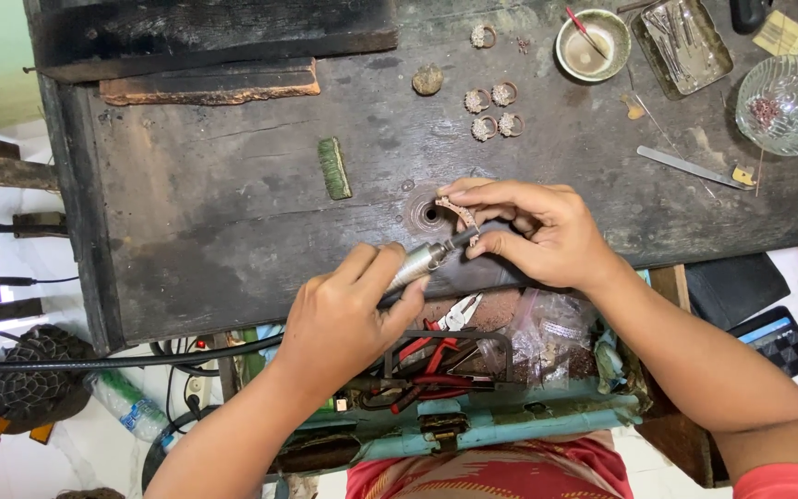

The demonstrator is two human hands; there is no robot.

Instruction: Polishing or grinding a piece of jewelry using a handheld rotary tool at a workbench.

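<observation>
My left hand (344, 319) grips a metal rotary handpiece (420, 261) with a black flexible cable running off to the left. Its tip meets a small curved, stone-set jewellery piece (459, 213) pinched between the fingers of my right hand (533, 231). Both hands work over the front edge of a dark, worn wooden bench (233, 203), next to a round hole (429, 213) in its top.
Several stone-set rings (491, 111) lie further back, with a green brush (333, 168), a small bowl (592, 43), a metal tray of tools (685, 42), a glass dish (787, 103) and tweezers (695, 167). A drawer below holds red-handled pliers (436, 346) and plastic bags.
</observation>
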